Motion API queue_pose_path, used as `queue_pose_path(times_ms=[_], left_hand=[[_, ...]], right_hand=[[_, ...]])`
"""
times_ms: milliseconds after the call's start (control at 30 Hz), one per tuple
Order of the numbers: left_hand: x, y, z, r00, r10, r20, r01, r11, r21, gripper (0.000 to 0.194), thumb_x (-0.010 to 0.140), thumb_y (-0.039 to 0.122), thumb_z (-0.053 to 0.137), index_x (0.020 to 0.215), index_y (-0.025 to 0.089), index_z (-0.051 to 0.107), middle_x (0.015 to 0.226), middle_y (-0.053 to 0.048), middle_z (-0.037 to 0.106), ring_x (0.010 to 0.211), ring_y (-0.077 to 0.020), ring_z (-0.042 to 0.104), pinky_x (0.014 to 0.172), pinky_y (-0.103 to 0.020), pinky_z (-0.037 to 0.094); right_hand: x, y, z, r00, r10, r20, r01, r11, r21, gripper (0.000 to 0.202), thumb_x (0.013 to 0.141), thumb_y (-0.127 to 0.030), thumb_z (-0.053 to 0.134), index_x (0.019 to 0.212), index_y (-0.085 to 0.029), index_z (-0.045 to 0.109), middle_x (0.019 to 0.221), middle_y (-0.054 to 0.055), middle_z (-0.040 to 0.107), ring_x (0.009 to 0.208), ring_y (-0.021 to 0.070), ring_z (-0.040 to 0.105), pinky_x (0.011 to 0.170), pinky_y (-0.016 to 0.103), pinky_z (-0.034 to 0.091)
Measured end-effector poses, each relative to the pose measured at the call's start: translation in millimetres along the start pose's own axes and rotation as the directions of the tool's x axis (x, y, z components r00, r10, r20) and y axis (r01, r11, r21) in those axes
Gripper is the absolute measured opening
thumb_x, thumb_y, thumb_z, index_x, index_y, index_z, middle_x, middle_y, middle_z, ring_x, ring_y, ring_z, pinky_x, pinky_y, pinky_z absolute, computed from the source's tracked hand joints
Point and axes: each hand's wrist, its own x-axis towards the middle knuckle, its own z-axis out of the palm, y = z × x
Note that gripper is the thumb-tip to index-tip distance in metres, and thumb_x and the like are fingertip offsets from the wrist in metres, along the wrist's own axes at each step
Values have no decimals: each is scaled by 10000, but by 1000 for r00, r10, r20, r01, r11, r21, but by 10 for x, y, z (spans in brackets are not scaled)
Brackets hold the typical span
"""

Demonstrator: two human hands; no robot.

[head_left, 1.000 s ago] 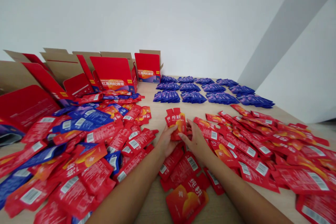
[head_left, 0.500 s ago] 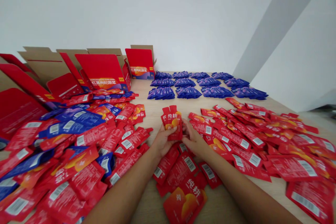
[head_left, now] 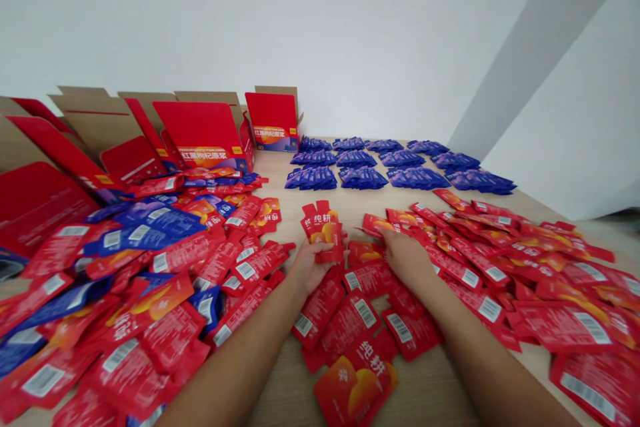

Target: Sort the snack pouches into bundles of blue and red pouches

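Observation:
My left hand holds a small upright stack of red pouches at the middle of the wooden table. My right hand lies palm down on the loose red pouches spread to the right, fingers touching one near the pile's left edge. More red pouches lie flat between and under my forearms.
A heap of red and blue pouches covers the left side. Open red cardboard boxes stand at the back left. Neat rows of blue pouch stacks line the far edge. A white wall rises behind.
My right hand has let go of the held stack and moved right onto the loose red pouches. The left hand keeps the stack in nearly the same place.

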Motion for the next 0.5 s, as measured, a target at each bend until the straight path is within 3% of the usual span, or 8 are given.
queue_pose_path(times_ms=[67, 133, 233, 300, 500], left_hand=[[-9, -6, -2, 999, -10, 39, 10, 1000, 23, 394, 724, 25, 545, 1106, 120, 570, 999, -113, 693, 913, -261, 669, 818, -462, 541], [-17, -18, -3, 995, -32, 94, 27, 998, 54, 337, 763, 77, 561, 1097, 117, 580, 1005, -123, 693, 939, -278, 661, 830, -501, 528], [-16, -54, 4, 991, -45, 122, 31, 993, 110, 282, 773, 111, 586, 1054, 112, 604, 920, -118, 711, 901, -267, 672, 798, -470, 546], [-11, -84, 16, 997, -28, 78, 17, 990, 141, 253, 744, 122, 632, 997, 123, 616, 884, -97, 717, 839, -243, 685, 751, -413, 567], [-35, -138, 87, 998, -57, 32, 48, 972, 230, 330, 755, 361, 667, 1009, 160, 601, 927, -88, 716, 771, -203, 689, 662, -307, 568]], right_hand=[[12, 19, -60, 989, 75, -127, -46, 974, 221, 346, 861, -180, 335, 1116, -128, 564, 958, 158, 676, 860, 275, 628, 744, 368, 441], [8, -14, -93, 964, 156, -216, -16, 843, 538, 286, 876, -326, 363, 993, -167, 570, 889, 117, 672, 792, 255, 617, 701, 355, 452], [-36, -170, -42, 971, 213, -113, 4, 454, 891, 292, 833, -490, 417, 816, -224, 536, 754, 36, 644, 657, 213, 580, 607, 330, 463], [-79, -301, 44, 980, 198, -27, -35, 304, 952, 295, 802, -526, 458, 767, -240, 522, 717, 10, 619, 631, 200, 559, 588, 327, 464], [-145, -473, 261, 969, 246, -18, -47, 254, 966, 287, 774, -531, 474, 798, -246, 498, 787, 22, 605, 738, 223, 572, 680, 379, 482]])
